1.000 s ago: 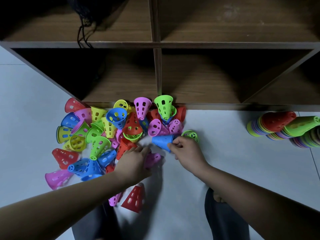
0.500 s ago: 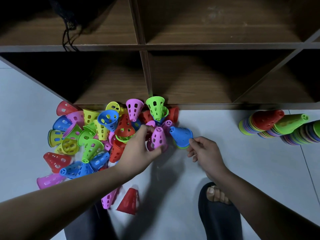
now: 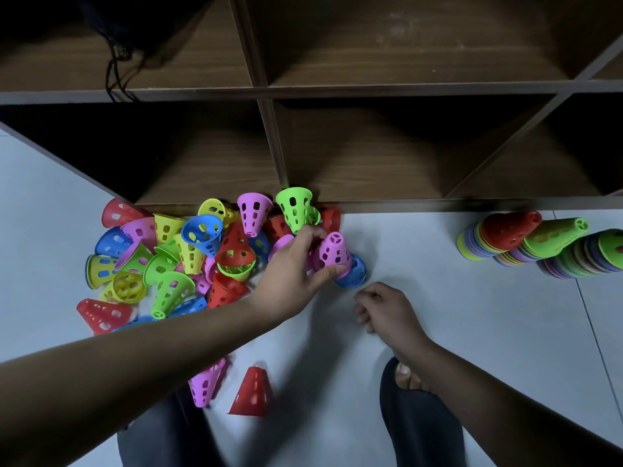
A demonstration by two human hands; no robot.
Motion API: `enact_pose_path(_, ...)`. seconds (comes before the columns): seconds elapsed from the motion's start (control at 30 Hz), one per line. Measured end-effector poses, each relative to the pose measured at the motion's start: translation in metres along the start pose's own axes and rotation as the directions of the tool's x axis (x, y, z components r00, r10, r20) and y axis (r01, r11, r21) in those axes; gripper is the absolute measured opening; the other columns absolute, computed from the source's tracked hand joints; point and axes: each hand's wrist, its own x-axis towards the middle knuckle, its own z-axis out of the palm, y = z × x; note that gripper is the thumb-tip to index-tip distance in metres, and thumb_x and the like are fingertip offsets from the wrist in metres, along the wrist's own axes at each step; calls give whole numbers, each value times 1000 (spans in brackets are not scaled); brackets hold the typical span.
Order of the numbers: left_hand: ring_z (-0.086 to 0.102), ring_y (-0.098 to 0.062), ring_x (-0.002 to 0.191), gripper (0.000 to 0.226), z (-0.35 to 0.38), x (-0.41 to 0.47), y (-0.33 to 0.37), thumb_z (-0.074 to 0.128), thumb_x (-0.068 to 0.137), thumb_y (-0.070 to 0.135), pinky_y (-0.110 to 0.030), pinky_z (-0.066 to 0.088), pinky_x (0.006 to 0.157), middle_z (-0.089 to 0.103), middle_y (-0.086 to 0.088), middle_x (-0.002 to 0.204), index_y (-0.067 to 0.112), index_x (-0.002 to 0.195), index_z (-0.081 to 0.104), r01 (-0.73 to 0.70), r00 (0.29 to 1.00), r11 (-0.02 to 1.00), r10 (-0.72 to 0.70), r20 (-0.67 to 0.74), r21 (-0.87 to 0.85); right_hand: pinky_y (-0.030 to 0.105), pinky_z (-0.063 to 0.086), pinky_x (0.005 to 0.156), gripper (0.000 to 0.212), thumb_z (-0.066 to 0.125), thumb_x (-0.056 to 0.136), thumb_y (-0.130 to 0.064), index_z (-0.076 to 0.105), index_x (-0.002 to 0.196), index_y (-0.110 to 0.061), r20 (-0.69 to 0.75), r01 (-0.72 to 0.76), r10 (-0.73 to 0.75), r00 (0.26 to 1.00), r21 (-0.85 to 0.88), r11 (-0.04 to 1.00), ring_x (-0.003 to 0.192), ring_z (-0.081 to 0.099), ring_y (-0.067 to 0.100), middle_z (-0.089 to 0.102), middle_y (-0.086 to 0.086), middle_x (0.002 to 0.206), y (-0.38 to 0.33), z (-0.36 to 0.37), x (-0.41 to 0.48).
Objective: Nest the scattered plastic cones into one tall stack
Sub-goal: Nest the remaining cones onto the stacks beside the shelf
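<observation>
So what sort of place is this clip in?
Probably an indoor storeroom or playroom: a wooden cubby shelf, pale floor tiles, and a heap of perforated plastic cones with nested stacks lying to the right.

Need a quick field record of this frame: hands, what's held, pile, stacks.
left hand: grips the purple cone, thumb and fingers round it
purple cone: narrow end up, set over the blue cone; how far seated cannot tell
blue cone: rim showing under the purple one
right hand: nearby, fingers loosely curled, holding nothing
loose pile: many cones, mixed colours, on the floor against the shelf
finished stacks: lying on their sides, far right
red cone: apart from the pile, near the slipper
</observation>
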Motion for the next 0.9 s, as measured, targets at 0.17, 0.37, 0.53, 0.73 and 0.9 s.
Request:
enact_pose_path(0.17, 64, -4, 117, 57, -1, 1, -15, 80, 92, 51, -29, 55, 97, 68, 13, 132, 27, 140, 59, -71, 996, 994, 66, 55, 82, 29, 49, 54, 13, 60, 98, -15, 69, 90, -10, 81, 21, -15, 997, -71, 997, 61, 67, 14, 75, 10, 81, 1, 17, -12)
enact_pose_path(0.37, 63, -12, 104, 39, -22, -4, -41, 80, 92, 33, -37, 57, 88, 63, 8, 120, 26, 127, 65, -79, 996, 961, 85, -9, 266, 32, 51, 59, 14, 59, 96, -11, 66, 85, -18, 126, 154, -135, 983, -161, 975, 64, 69, 17, 76, 3, 79, -5, 29, -19)
enact_pose_path(0.53, 60, -21, 100, 30, -60, 10, -47, 79, 89, 23, -36, 51, 82, 62, 1, 112, 20, 117, 69, -78, 980, 921, 141, -141, 381, 39, 56, 68, 16, 66, 97, -17, 64, 84, -27, 130, 371, -349, 928, -267, 889, 68, 67, 17, 68, -6, 75, -27, 32, -20)
enact_pose_path(0.73, 55, -31, 109, 43, -99, 47, -57, 77, 89, 26, -42, 48, 89, 58, -6, 116, 21, 129, 62, 17, 982, 857, 83, -169, 515, 25, 49, 66, 33, 74, 93, -52, 66, 107, -23, 195, 502, -470, 861, -474, 724, 74, 63, 5, 67, -13, 78, -47, 54, -7)
enact_pose_path(0.9, 55, -35, 128, 55, -110, 72, -66, 68, 100, 38, -52, 53, 101, 57, -10, 140, 21, 150, 49, 124, 992, 816, -116, -50, 565, 38, 56, 71, 55, 69, 85, -73, 65, 92, -19, 225, 395, -329, 917, -628, 671, 79, 67, 21, 68, -3, 79, -28, 81, 7)
